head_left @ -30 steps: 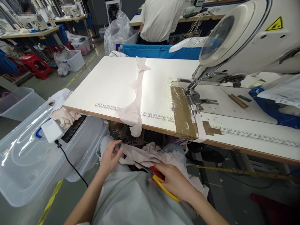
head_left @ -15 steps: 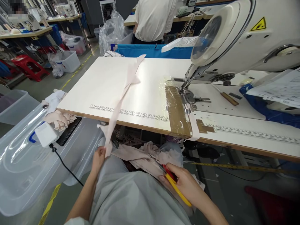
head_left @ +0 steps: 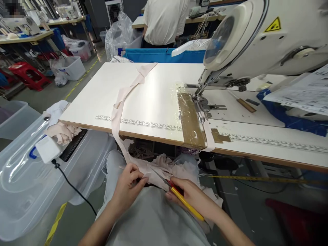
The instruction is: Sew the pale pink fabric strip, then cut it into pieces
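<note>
My left hand (head_left: 129, 186) pinches the pale pink fabric over my lap, thumb and fingers pressed together. In my right hand (head_left: 189, 194) are scissors (head_left: 188, 204) with yellow and red handles, their blades pointing up and left across the fabric. A long pale pink strip (head_left: 117, 119) runs from the far edge of the white table (head_left: 153, 89) over its front edge down to my left hand. More pink fabric (head_left: 176, 168) lies bunched on my lap between the hands and the table.
A sewing machine (head_left: 241, 44) stands at the right, with a narrow strip (head_left: 208, 136) hanging below it. At the left, a plastic bin lid (head_left: 25, 164) holds a white adapter (head_left: 48, 149), a phone (head_left: 73, 145) and scraps (head_left: 63, 132). A person's back (head_left: 165, 22) shows beyond the table.
My left hand has moved right, closer to the scissors, and now pinches fabric there. The long strip has gone from pulled straight to lying slack and curved on the table.
</note>
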The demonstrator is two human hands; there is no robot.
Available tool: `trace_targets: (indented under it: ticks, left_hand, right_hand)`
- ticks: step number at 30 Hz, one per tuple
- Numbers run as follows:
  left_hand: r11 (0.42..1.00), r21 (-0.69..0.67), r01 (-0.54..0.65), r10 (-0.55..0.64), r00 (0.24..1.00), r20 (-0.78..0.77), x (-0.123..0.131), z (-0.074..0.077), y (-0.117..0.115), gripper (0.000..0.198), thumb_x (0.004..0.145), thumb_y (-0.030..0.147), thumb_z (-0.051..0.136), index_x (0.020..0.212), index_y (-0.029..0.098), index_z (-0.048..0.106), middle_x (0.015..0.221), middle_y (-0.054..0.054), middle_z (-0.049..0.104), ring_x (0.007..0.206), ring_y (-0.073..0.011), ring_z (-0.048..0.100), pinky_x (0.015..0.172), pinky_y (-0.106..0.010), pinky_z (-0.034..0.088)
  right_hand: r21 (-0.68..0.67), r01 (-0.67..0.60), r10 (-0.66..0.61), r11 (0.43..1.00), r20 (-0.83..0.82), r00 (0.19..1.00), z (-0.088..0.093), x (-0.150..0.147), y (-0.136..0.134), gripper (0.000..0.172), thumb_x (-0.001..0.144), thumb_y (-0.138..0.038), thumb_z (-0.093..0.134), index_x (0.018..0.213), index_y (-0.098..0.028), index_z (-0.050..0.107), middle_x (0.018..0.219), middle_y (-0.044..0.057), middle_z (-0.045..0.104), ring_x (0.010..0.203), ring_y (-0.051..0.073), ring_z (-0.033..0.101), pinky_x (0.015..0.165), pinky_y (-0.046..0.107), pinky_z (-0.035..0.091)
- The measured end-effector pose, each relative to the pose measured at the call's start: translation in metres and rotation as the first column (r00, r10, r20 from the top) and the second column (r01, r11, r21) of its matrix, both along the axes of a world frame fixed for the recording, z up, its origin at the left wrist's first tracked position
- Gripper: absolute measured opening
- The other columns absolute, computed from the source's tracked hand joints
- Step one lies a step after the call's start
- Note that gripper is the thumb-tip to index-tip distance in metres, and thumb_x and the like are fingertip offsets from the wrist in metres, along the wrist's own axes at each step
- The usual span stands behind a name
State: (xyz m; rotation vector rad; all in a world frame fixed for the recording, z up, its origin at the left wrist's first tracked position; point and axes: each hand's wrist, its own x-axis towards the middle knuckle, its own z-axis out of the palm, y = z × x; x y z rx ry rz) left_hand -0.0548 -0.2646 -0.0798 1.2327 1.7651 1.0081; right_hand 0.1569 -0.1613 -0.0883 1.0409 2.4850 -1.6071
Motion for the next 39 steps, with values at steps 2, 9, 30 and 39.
trace_targets:
  ticks: [2,9,30,39]
  left_hand:
    - [0.999,0.051,0.006,-0.005,1.000,-0.024,-0.004,0.001,0.002,0.032,0.087,0.042,0.055,0.072,0.016,0.064,0.093,-0.007,0.054,0.062,-0.0101,0.047,0.058,-0.025,0.039]
    - [0.959,-0.194,0.206,-0.067,0.831,0.553,-0.009,-0.008,0.004,0.040,0.084,0.057,0.055,0.079,0.017,0.053,0.042,0.005,0.049,0.034,-0.0106,0.048,0.036,-0.019,0.029]
    - [0.949,-0.290,0.123,0.129,0.690,0.712,-0.023,-0.016,0.002,0.047,0.073,0.054,0.071,0.087,0.009,0.067,0.071,-0.011,0.073,0.067,-0.0209,0.072,0.051,-0.021,0.052]
    - [0.945,-0.308,0.108,0.137,0.725,0.675,-0.021,-0.019,0.003,0.049,0.069,0.059,0.071,0.079,0.011,0.065,0.064,-0.010,0.072,0.064,-0.0218,0.071,0.052,-0.022,0.051]
  right_hand:
    - [0.015,-0.043,0.044,0.999,-0.019,0.999,0.004,-0.001,0.004,0.037,0.086,-0.054,0.052,0.071,-0.022,0.042,0.067,-0.002,0.044,0.060,0.015,0.042,0.053,0.024,0.033]
    - [0.064,-0.184,0.185,0.981,-0.014,0.983,0.003,-0.013,0.016,0.039,0.087,-0.055,0.050,0.070,-0.021,0.042,0.066,-0.003,0.042,0.059,0.014,0.041,0.052,0.023,0.033]
    - [-0.013,-0.352,0.352,0.936,0.056,0.934,0.008,-0.029,0.034,0.043,0.084,-0.055,0.051,0.064,-0.021,0.036,0.057,-0.006,0.034,0.051,0.011,0.032,0.047,0.023,0.023]
    - [0.344,-0.288,0.238,0.894,0.180,0.954,0.007,-0.029,0.019,0.042,0.081,-0.053,0.063,0.062,-0.021,0.044,0.054,-0.004,0.043,0.048,0.014,0.042,0.048,0.026,0.021]
